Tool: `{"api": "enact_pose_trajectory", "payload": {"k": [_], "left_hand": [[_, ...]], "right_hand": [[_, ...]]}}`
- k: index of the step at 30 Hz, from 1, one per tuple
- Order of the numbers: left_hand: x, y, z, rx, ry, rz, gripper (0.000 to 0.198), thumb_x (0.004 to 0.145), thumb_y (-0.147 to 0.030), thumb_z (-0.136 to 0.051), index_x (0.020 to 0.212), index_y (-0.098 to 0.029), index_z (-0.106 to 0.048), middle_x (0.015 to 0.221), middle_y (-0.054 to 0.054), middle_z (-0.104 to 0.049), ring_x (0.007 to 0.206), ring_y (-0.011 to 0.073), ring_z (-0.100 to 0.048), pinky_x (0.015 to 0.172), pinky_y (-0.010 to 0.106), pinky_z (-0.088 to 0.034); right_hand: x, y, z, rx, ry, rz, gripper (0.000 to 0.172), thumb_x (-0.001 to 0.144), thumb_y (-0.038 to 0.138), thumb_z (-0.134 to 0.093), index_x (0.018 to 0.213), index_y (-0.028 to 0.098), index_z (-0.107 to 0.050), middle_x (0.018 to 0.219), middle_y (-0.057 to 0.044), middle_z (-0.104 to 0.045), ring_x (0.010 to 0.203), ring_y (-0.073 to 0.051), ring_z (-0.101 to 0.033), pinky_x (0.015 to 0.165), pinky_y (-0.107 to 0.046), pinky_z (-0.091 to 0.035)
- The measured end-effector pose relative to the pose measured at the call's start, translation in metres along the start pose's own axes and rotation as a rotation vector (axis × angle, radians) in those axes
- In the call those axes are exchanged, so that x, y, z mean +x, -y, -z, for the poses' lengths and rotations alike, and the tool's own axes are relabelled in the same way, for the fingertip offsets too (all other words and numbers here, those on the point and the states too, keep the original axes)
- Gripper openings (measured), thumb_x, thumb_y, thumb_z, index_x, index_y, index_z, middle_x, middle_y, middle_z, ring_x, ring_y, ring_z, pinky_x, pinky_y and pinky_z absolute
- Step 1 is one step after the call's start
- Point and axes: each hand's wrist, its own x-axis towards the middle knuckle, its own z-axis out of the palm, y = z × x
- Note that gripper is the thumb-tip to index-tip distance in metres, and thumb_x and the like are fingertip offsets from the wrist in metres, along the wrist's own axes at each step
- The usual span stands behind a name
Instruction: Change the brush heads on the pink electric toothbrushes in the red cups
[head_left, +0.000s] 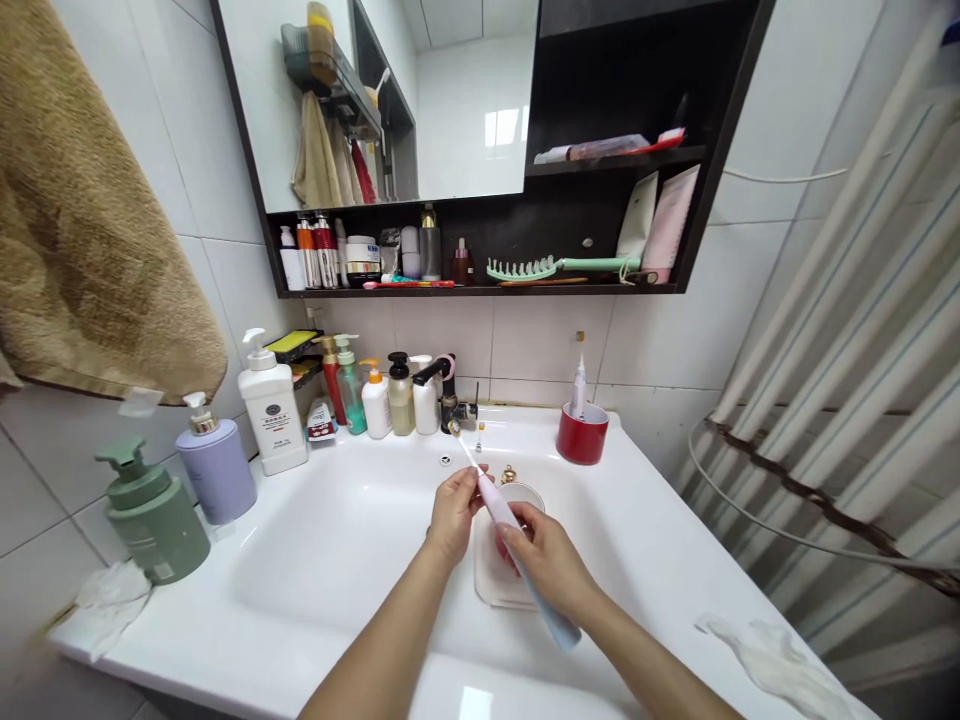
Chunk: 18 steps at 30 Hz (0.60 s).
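Note:
An electric toothbrush (492,494) with a pink-to-blue handle and a white neck slants over the sink, its brush head pointing up toward the black faucet (448,395). Its handle lies in the grip of my right hand (551,555), with the blue end sticking out below the palm. Around the top of the handle, near the neck, the fingers of my left hand (454,515) are closed. Beneath the hands a pale shallow tray (495,590) rests in the sink basin (337,540). A round white-rimmed cup (526,492) and something red are partly hidden behind my right hand.
A red cup (583,435) holding a toothbrush stands on the back right rim. Several pump bottles (376,400) line the back left, beside a purple bottle (217,460) and a green bottle (154,515). Crumpled white tissue (776,665) lies at right. A mirror cabinet (480,245) hangs above.

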Motion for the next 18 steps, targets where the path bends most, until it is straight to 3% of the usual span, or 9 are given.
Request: {"api": "enact_pose_trajectory", "payload": {"k": [6,11,15,18], "left_hand": [[0.008,-0.005,0.007,-0.072,-0.097,0.049,0.022,0.05,-0.028,-0.061,0.063,-0.011,-0.056,0.056,0.001,-0.054,0.056,0.0077,-0.049,0.058,0.02,-0.038],[0.011,-0.007,0.009,-0.115,-0.133,0.039,0.017,0.051,-0.024,-0.059,0.061,-0.011,-0.055,0.055,0.001,-0.055,0.057,0.0078,-0.05,0.06,0.02,-0.038],[0.012,-0.005,0.009,-0.119,-0.149,0.041,0.015,0.052,-0.023,-0.058,0.06,-0.011,-0.055,0.053,0.001,-0.054,0.055,0.0075,-0.049,0.058,0.02,-0.038],[0.013,-0.004,0.009,-0.126,-0.167,0.041,0.015,0.052,-0.022,-0.058,0.06,-0.011,-0.054,0.054,0.001,-0.054,0.055,0.0076,-0.05,0.059,0.02,-0.038]], "right_hand": [[0.0,0.0,0.002,0.141,0.223,-0.164,0.021,0.069,0.037,-0.037,0.073,0.017,-0.043,0.061,0.003,-0.045,0.042,-0.006,-0.043,0.038,-0.019,-0.037],[0.0,-0.006,-0.001,0.004,0.154,-0.123,0.016,0.068,0.033,-0.038,0.072,0.018,-0.042,0.058,0.004,-0.043,0.041,-0.006,-0.043,0.035,-0.018,-0.035],[0.0,-0.007,-0.004,0.062,0.216,-0.168,0.019,0.07,0.035,-0.033,0.067,0.018,-0.039,0.06,0.004,-0.044,0.038,-0.005,-0.041,0.035,-0.018,-0.035],[-0.001,-0.005,-0.004,0.004,0.176,-0.159,0.017,0.07,0.034,-0.035,0.07,0.018,-0.039,0.059,0.004,-0.044,0.038,-0.005,-0.041,0.034,-0.017,-0.034]]}}
